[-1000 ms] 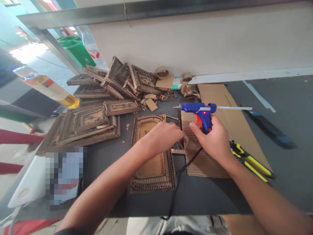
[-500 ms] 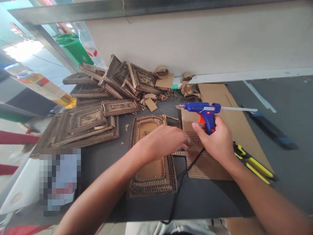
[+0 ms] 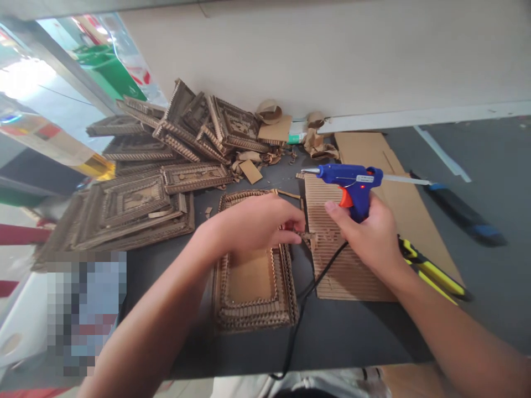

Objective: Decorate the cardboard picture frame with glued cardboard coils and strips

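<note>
In my right hand (image 3: pixel 367 226) is a blue glue gun (image 3: pixel 350 179) with an orange trigger, a lit red light and a white glue stick out of its back; its nozzle points left. My left hand (image 3: pixel 269 221) is over a cardboard frame (image 3: pixel 251 276) of corrugated strips, fingers pinched around a small cardboard piece (image 3: pixel 306 237) near the frame's right side. The piece is partly hidden by the fingers. Beside the frame lies a corrugated cardboard sheet (image 3: pixel 344 271), with the black cord (image 3: pixel 305 298) running across its left part.
Several finished-looking cardboard frames (image 3: pixel 178 132) are heaped at the back left, with more stacked (image 3: pixel 133 210) below. Paper scraps (image 3: pixel 319 145) lie behind. At the right are yellow-black pliers (image 3: pixel 435 273) and a black-blue tool (image 3: pixel 464 213). A bottle (image 3: pixel 58 143) stands at far left.
My left hand has drawn back a little from the sheet, and a small cardboard piece now shows at its fingertips. The glue gun has shifted slightly right. The camera view has tilted a little.
</note>
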The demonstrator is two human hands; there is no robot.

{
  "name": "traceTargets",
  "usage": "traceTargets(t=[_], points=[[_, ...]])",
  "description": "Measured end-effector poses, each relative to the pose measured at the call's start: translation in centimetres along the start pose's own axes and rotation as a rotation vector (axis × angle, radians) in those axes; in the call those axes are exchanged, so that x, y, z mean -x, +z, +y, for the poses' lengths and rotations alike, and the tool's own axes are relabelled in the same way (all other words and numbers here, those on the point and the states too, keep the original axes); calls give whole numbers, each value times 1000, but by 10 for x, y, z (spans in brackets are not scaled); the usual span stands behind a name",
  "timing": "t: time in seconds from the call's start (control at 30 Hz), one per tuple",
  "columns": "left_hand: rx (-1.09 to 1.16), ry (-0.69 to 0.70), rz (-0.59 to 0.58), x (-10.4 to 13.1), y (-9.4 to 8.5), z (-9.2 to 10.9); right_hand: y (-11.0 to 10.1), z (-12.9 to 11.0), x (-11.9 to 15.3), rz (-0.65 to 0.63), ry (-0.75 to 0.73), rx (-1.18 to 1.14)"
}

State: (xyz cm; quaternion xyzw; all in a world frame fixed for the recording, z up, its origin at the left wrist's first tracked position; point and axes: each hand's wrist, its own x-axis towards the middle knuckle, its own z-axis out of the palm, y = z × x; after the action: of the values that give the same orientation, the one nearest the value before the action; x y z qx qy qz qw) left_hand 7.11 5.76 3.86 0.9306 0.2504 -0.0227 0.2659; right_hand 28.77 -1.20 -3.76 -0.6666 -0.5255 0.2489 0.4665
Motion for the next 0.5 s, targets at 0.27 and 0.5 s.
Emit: traceTargets(t=[0.27, 0.5], points=[[-13, -25, 41, -2, 3, 5, 2, 1, 1, 23, 18, -86], [-351, -181, 155, -8, 19, -1, 2, 0, 1, 15, 49, -113]])
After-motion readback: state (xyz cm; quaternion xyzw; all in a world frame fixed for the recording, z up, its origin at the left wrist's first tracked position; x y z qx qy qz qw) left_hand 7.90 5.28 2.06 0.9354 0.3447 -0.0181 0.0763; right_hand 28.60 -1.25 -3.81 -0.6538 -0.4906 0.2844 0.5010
